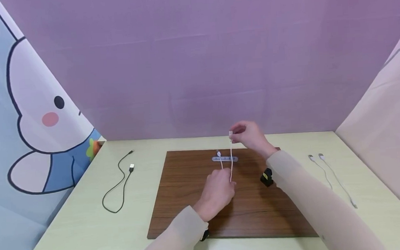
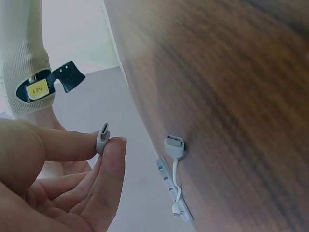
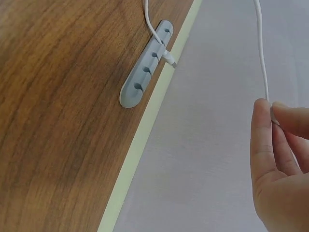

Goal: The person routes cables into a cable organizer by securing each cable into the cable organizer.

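A white USB cable (image 1: 231, 157) runs nearly straight between both hands, above the wooden board (image 1: 184, 196). My left hand (image 1: 218, 189) pinches its USB-C plug (image 2: 103, 138) between thumb and finger. Higher and farther off, my right hand (image 1: 251, 137) pinches the cable's other end, with a white plug (image 1: 230, 133) at its fingertips. A grey cable clip strip (image 3: 146, 67) with several slots lies along the board's far edge. One slot holds a second, short white cable (image 3: 148, 19); its plug (image 3: 169, 58) points past the far edge. That cable's other plug (image 2: 175, 146) shows over the board.
A black USB cable (image 1: 123, 180) lies looped on the pale table (image 1: 89, 233) left of the board. Two white cables (image 1: 337, 177) lie to the right. A purple curtain (image 1: 195, 63) hangs behind the table, and a printed cloth (image 1: 38, 151) hangs at the left.
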Demonstrator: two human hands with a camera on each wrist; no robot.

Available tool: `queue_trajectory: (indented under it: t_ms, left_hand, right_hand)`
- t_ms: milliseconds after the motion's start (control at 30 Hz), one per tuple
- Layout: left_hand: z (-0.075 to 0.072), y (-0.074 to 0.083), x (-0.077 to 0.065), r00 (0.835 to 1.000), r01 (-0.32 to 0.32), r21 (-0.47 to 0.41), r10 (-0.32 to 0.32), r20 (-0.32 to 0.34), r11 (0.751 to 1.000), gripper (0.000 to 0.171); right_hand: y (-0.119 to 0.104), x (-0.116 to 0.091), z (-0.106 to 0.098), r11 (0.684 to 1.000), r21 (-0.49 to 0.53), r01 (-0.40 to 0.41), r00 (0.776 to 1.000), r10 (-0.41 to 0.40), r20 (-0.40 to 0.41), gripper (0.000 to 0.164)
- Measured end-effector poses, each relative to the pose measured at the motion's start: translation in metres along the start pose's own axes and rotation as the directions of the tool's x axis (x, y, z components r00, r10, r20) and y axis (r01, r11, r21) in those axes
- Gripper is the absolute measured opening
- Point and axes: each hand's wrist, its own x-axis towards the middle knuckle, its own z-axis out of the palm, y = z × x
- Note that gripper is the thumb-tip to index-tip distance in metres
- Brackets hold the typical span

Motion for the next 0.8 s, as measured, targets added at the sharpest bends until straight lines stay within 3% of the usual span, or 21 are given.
queue_trajectory:
  t_ms: [367, 800]
  left_hand:
    - [0.000, 0.001, 0.003, 1.000, 0.010, 0.022, -0.011, 0.009, 1.000, 0.009]
    - [0.002, -0.005, 0.008, 0.997, 0.067, 0.054, -0.069, 0.036, 0.996, 0.013]
  right_hand:
    - [0.009, 0.014, 0.016, 0.997, -0.071, 0.021, 1.000, -0.020, 0.016, 0.029]
    - [0.032, 0.027, 0.033, 0.991, -0.122, -0.051, 0.997, 0.057, 0.044, 0.028]
